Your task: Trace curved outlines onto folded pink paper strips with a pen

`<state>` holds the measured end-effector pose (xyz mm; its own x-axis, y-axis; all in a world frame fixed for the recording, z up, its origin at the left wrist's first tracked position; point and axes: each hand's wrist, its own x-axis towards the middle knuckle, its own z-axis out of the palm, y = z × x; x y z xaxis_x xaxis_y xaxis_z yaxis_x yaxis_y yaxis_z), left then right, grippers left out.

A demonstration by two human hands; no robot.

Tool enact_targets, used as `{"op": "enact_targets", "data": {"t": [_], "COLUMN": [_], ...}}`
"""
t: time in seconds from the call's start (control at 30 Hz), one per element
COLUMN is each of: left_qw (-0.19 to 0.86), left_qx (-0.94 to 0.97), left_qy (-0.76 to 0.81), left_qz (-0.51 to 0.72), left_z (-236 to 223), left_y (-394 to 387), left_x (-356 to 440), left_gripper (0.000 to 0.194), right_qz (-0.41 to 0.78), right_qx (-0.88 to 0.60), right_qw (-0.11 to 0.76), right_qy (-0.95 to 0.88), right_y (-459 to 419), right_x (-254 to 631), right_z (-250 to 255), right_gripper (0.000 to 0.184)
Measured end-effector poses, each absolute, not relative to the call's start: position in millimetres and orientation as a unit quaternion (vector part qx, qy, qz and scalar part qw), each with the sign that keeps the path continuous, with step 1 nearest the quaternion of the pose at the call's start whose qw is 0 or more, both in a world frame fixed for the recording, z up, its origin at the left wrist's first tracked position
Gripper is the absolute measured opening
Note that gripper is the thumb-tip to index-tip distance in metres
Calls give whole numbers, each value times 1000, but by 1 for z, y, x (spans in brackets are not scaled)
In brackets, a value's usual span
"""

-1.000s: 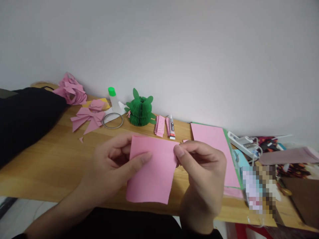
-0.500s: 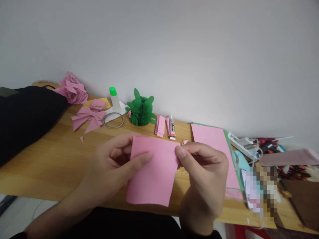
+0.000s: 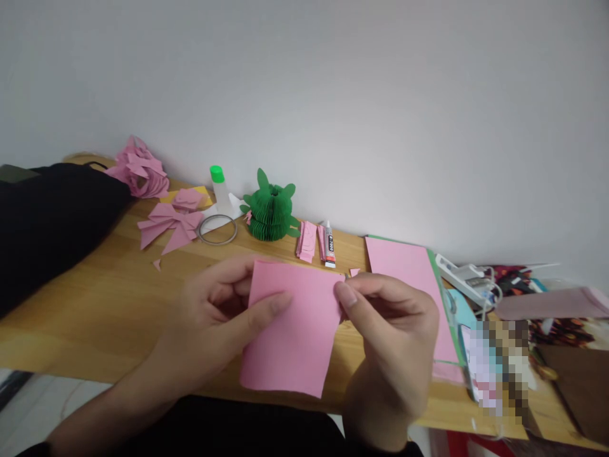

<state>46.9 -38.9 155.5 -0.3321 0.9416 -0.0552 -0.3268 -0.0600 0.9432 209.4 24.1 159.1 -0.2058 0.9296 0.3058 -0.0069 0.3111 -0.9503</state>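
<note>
A sheet of pink paper [image 3: 290, 343] hangs between my hands above the front of the table, its lower edge slightly curved. My left hand [image 3: 223, 311] grips its left side, thumb across the front and fingers behind. At the upper right corner, my right hand [image 3: 390, 324] pinches the paper between thumb and fingers. Something small and dark shows at that pinch, too small to make out. Behind the sheet stand a green pleated paper ball [image 3: 270, 212] with leaf shapes, a stack of pink paper pieces [image 3: 307, 242] and a glue tube [image 3: 329, 244].
At left lie a black cloth item [image 3: 57, 222], pink paper scraps [image 3: 174, 222], a metal ring [image 3: 217, 230] and a green-capped bottle [image 3: 220, 190]. On the right are larger pink sheets [image 3: 404, 273], a power strip [image 3: 464, 279] and a phone [image 3: 469, 355]. A wall [image 3: 304, 95] rises behind the table.
Almost nothing differs. The view has shifted very slightly, and both hands keep the same hold on the pink paper.
</note>
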Motion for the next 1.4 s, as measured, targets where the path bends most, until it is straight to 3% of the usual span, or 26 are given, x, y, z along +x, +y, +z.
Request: {"op": "enact_targets", "data": {"t": [0.83,1.07,1.4], "left_qw": [467,486,530], "left_qx": [426,312,349], "left_qy": [453,495,459], "left_qz": [629,650,622], "left_z": [142,160,151], "left_y": [-35,-40,-38], "left_x": [32,48,40], "left_gripper": [18,9,11], "right_qz": [457,444,447], "right_qx": [-363,-375,-372], "right_qw": [514,512,513], "right_qy": [-628,-632,-631], "right_y": [25,24,25], "right_x": [210,208,209], "right_z": [161,162,159], "right_gripper": [14,10,13]}}
